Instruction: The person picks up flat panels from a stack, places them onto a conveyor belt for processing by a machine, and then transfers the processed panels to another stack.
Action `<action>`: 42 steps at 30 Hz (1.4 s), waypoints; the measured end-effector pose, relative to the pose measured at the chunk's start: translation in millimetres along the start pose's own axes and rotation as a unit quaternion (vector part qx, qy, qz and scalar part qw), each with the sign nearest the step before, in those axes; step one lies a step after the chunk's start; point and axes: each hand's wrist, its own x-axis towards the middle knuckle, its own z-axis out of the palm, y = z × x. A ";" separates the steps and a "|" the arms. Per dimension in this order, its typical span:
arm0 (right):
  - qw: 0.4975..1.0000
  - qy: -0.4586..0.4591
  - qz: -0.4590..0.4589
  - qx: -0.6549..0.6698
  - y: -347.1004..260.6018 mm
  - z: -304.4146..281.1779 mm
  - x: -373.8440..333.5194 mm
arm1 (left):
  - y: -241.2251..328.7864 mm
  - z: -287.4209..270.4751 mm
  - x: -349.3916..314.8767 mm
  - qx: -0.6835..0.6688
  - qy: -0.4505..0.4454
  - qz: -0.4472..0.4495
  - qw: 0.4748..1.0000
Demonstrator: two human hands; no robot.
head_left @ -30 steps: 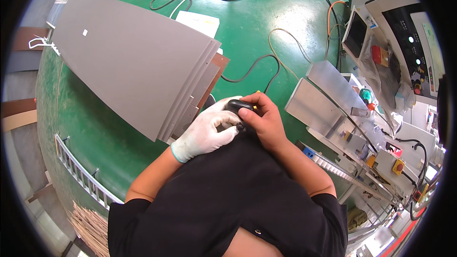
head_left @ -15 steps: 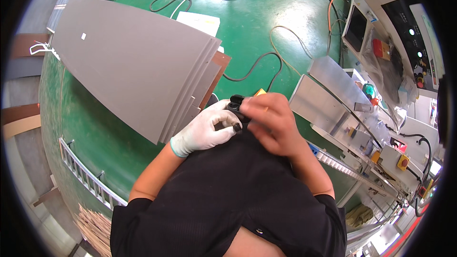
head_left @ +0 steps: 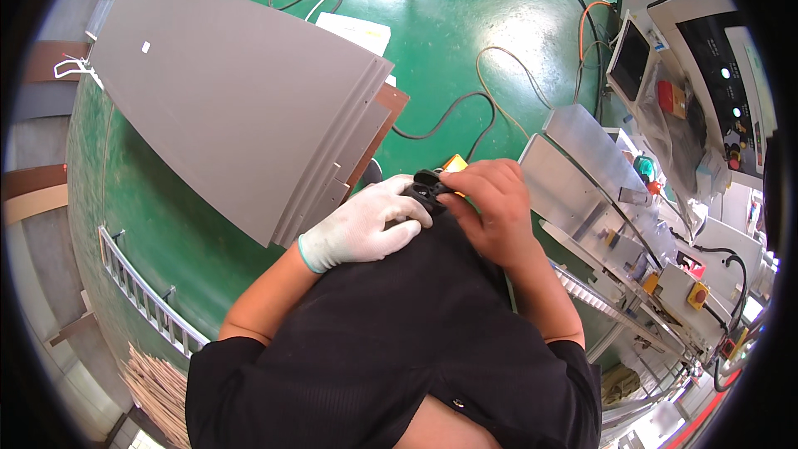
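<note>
A small black case with its lid flipped up, which looks like an earbud case [head_left: 426, 193], is held in front of my chest. My left hand [head_left: 362, 226], in a white knit glove with a teal cuff, is closed round its left side, thumb and fingers curled. From the right my bare right hand [head_left: 495, 208] pinches at the case's right edge, thumb below and fingers above. Whether a small piece sits between those fingertips is hidden. The inside of the case shows dark, with small shapes I cannot make out.
A stack of large grey panels [head_left: 233, 100] stands to the left, a brown board [head_left: 386, 120] under it. Machinery with a metal guard [head_left: 590, 145] runs along the right. Cables [head_left: 449, 112] cross the green floor ahead. A metal ladder-like frame [head_left: 150, 299] lies at lower left.
My right hand, blurred before, is now steady against the case's right edge. The small dark piece at my left thumb tip no longer shows there. The view has shifted slightly.
</note>
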 end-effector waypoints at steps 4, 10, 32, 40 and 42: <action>0.995 -0.041 -0.039 -0.083 -6.9 4.5 6.8 | 8.0 0.7 4.5 0.052 0.003 0.034 0.998; 0.990 -0.086 -0.031 -0.110 -9.3 0.0 8.7 | 9.5 0.4 6.0 0.091 -0.009 0.017 0.996; 0.949 -0.119 0.156 0.249 19.3 18.3 -21.3 | -19.5 -3.8 11.4 -0.273 0.049 -0.123 0.953; 0.984 -0.041 0.150 0.086 34.1 -0.3 -16.6 | -24.5 1.8 23.4 -0.325 0.000 -0.029 0.945; 0.985 0.038 0.161 0.057 57.8 -38.1 -6.3 | -42.3 6.4 23.4 -0.252 0.076 -0.054 0.963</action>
